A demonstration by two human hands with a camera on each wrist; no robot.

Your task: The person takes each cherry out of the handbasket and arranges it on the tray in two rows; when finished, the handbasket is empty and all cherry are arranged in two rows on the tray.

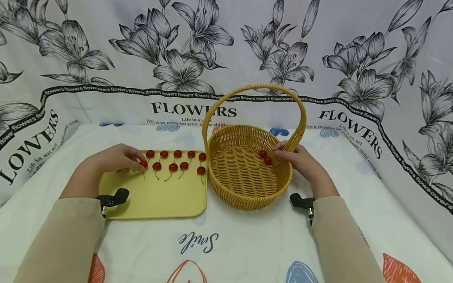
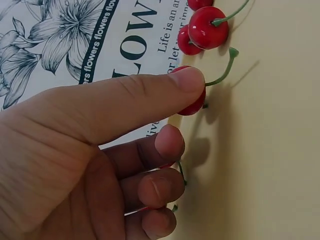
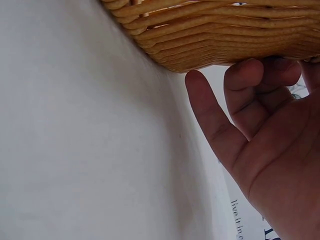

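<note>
My left hand (image 1: 118,158) is over the left part of a yellow tray (image 1: 160,200). It pinches a red cherry (image 2: 192,105) with the thumb across it, and the cherry's green stem sticks out past the thumb tip; the index finger is hidden behind. Other stemmed cherries (image 1: 173,167) lie in two rough rows along the tray's far side. My right hand (image 1: 301,160) grips the rim of a woven basket (image 1: 242,201) at the foot of its handle, with fingers against the outer wall in the right wrist view. Inside the basket, two cherries (image 1: 267,161) lie near that hand.
The basket's tall arched handle (image 1: 253,87) rises above it. The tray's right edge sits close beside the basket. Under both is a white cloth (image 1: 243,250) printed with hearts and lettering, and a flower-patterned cloth (image 1: 247,52) hangs behind.
</note>
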